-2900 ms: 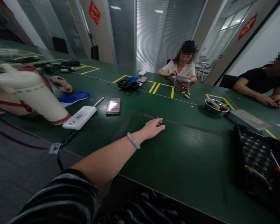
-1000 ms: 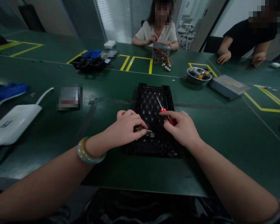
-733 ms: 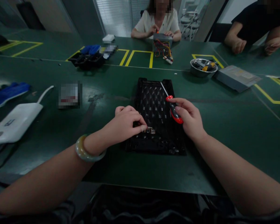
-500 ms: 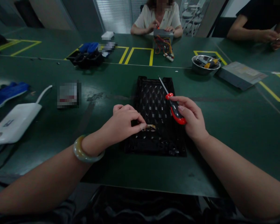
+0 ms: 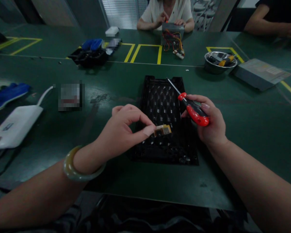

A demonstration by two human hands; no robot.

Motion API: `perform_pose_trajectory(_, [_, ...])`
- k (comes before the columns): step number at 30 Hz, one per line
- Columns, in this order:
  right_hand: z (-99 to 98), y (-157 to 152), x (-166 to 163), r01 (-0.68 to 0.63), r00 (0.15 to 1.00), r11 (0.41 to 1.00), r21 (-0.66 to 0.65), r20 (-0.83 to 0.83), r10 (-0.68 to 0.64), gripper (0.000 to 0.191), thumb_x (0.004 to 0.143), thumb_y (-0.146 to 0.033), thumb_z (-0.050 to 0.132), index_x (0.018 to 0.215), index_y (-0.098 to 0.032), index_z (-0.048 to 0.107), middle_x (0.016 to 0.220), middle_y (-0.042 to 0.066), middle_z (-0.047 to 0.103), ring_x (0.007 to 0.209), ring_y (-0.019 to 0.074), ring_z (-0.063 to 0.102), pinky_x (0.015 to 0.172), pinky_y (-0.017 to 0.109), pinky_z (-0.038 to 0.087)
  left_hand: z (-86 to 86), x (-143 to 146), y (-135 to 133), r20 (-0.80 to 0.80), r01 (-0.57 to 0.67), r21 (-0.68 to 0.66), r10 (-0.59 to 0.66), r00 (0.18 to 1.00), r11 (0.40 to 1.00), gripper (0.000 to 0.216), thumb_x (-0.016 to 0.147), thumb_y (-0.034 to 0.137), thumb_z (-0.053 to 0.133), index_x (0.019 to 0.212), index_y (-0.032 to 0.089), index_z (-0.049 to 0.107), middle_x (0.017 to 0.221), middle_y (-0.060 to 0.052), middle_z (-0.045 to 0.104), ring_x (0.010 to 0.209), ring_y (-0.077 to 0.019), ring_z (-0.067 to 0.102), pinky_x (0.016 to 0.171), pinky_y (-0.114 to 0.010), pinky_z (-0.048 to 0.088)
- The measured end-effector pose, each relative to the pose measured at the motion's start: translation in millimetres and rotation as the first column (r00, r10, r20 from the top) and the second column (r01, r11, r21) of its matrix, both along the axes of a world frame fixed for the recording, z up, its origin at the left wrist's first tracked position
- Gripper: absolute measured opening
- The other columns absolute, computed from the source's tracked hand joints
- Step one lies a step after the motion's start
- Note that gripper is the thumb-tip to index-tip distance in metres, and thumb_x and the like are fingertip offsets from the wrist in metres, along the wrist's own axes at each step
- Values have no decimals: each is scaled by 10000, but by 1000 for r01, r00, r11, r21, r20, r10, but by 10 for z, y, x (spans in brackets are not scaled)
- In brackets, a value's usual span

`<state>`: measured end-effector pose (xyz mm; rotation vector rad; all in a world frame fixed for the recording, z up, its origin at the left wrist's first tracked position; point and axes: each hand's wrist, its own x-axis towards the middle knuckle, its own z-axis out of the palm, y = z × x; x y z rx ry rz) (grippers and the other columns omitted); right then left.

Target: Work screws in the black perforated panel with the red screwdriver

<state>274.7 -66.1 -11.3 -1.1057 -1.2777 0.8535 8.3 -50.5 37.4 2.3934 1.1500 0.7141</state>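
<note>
Between thumb and forefinger, my left hand pinches a small yellowish circuit board with darker parts on it. The board is held above a black plastic panel, which lies flat on the green table and has a patterned inner face. My right hand is closed round a red and black screwdriver. Its metal shaft points up and to the left, over the panel's far right corner. Part of the panel is hidden behind my fingers.
On the left lie a white device with a cable and a blue glove. Further back are a black tray, a steel bowl with tools and a grey metal box. Opposite, a person handles a unit with coloured wires.
My left hand has lifted the small board so that more of it shows. My right hand has shifted right with the screwdriver, turning its handle. The view has moved slightly.
</note>
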Motion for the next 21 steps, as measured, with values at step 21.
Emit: perform_pose_trajectory(21, [-7,17,0,-78,991,997,-6,-107,77,314,950,-408,504,1182,-261,656,1228,28,680,855,194,720,862,357,606,-98,61,-132,-219,307,-203,-349,911,930,107,878,389,710,793,335,747,810,69,750,934,-198,608,999,-443,240])
